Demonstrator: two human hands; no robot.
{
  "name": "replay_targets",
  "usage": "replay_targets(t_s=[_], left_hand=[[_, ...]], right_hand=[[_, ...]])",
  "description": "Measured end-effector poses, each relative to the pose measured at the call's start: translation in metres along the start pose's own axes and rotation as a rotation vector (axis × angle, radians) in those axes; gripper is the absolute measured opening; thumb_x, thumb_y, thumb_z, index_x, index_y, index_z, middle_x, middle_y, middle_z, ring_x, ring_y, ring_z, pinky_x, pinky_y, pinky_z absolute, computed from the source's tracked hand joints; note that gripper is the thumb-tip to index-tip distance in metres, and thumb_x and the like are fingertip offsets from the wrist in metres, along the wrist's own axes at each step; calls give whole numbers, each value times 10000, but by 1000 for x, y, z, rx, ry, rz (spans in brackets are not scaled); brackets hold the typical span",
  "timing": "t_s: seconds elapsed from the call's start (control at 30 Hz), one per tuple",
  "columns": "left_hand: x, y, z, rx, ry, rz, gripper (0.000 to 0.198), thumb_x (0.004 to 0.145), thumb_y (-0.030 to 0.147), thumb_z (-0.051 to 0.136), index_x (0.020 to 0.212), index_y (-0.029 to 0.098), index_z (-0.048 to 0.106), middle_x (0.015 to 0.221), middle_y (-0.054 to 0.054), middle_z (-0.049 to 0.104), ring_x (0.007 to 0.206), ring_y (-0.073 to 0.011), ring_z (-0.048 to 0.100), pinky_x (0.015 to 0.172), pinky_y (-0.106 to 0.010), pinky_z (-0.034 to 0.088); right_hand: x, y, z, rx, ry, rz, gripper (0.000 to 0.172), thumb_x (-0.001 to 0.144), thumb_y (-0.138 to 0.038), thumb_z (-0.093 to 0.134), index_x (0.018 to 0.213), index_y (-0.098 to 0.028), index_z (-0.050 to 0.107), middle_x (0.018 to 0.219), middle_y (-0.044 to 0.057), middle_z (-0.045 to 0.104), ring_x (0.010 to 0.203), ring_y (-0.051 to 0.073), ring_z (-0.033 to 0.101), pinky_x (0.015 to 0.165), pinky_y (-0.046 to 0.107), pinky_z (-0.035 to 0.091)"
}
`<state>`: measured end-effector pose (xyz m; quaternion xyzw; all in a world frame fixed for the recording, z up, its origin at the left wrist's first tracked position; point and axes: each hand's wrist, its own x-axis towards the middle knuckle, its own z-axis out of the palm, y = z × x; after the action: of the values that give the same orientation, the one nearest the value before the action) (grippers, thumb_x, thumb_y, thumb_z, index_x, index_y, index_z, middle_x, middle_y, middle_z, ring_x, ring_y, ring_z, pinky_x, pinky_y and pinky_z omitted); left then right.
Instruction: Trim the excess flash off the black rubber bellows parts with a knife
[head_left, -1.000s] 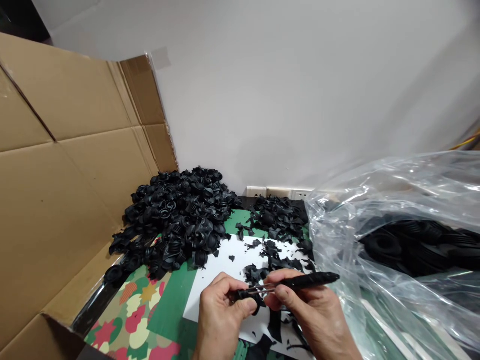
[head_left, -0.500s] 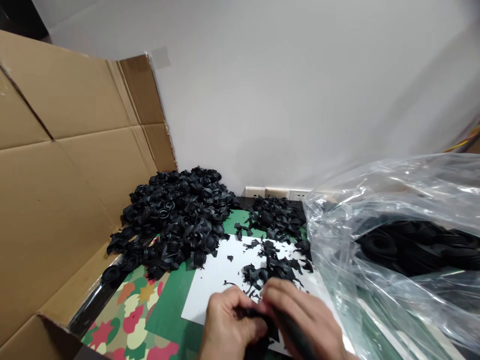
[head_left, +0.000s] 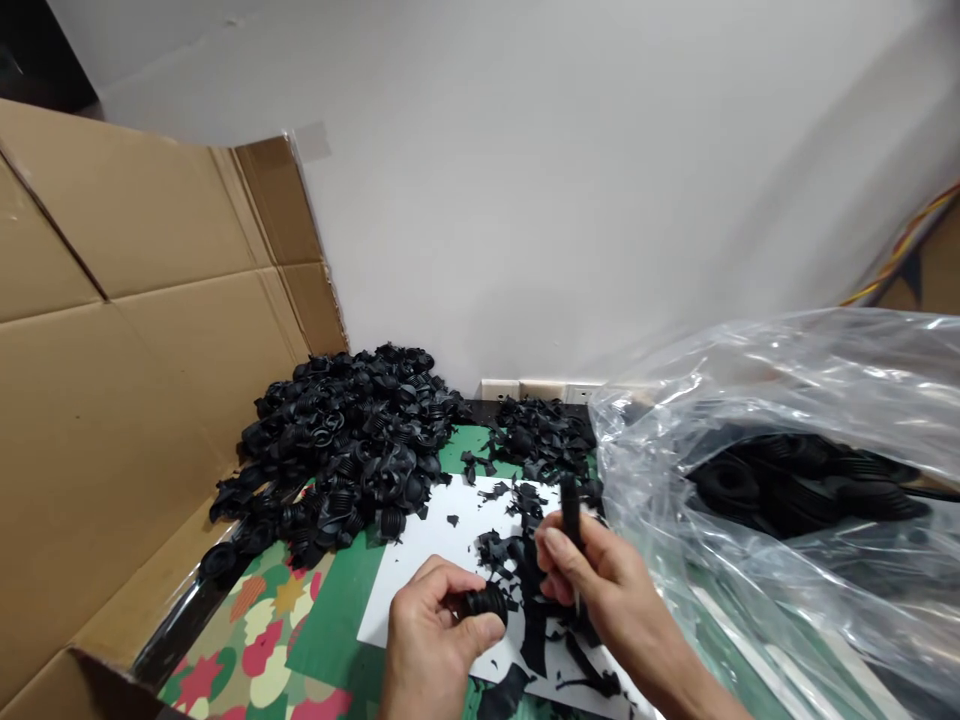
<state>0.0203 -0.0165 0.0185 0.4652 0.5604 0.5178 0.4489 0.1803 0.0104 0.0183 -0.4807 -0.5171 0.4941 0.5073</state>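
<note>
Parted since the earlier frame, the left hand (head_left: 435, 622) pinches a ribbed black part (head_left: 487, 602) over the white sheet (head_left: 417, 535) and the right hand (head_left: 596, 562) grips a black-handled tool (head_left: 571, 503), seemingly between trims, the next probably needing tool against part.

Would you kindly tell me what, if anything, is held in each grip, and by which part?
The left grip holds a ribbed black piece by its sides; the right grip holds a slim black-handled tool by the handle.
</note>
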Motion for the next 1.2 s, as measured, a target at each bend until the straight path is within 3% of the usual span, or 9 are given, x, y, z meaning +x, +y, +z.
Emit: replay_targets(t_s=[0.23, 0.47, 0.7, 0.83, 0.97, 1.1, 1.2], left_hand=[[0, 4, 14, 12, 41, 119, 123, 478, 94, 677, 578, 166, 676, 602, 23, 565, 521, -135, 538, 467, -207, 422], [0, 12, 21, 80, 46, 251, 124, 486, 101, 694, 573, 188, 683, 580, 22, 584, 514, -142, 521, 463, -215, 406], [-4, 16, 20, 137, 50, 312, 127, 505, 93, 695, 577, 197, 685, 586, 17, 583, 537, -153, 509, 482, -226, 389], [-6, 17, 19, 153, 60, 328, 121, 514, 93, 696, 562, 201, 672, 584, 20, 573, 548, -157, 505, 489, -226, 393], [-6, 17, 18, 160, 74, 326, 130, 516, 72, 682, 548, 196, 658, 577, 26, 564, 551, -154, 505, 504, -224, 393], [-5, 14, 18, 200, 58, 293, 124, 516, 75, 690, 559, 185, 653, 576, 34, 541, 525, -137, 483, 486, -221, 375], [-5, 13, 18, 203, 66, 245, 114, 509, 89, 690, 566, 178, 647, 576, 41, 513, 504, -128, 461, 469, -223, 360]], right_hand=[[-3, -6, 7, -193, -173, 35, 247, 753, -359, 532, 601, -171, 480, 561, -43, 391, 552, 122, 374, 513, 231, 294], [-5, -15, 5, -161, -219, 26, 237, 754, -344, 505, 590, -174, 482, 556, -37, 416, 555, 122, 393, 530, 226, 309], [-5, -18, 3, -150, -207, 10, 180, 730, -284, 520, 595, -165, 503, 561, -40, 416, 549, 117, 375, 519, 224, 290], [-3, -16, 0, -121, -124, -35, 245, 745, -367, 533, 614, -163, 500, 569, -37, 409, 561, 125, 373, 521, 233, 289], [-2, -17, -6, 14, -110, -63, 330, 767, -462, 530, 729, -140, 591, 620, -13, 477, 573, 132, 401, 532, 241, 318], [-5, -18, -6, 80, -14, -126, 387, 754, -521, 561, 813, -150, 657, 661, -5, 511, 582, 128, 412, 541, 241, 321], [-7, -19, -3, 191, -39, -50, 439, 717, -574, 582, 838, -156, 643, 617, -32, 487, 478, 91, 388, 464, 221, 300]])
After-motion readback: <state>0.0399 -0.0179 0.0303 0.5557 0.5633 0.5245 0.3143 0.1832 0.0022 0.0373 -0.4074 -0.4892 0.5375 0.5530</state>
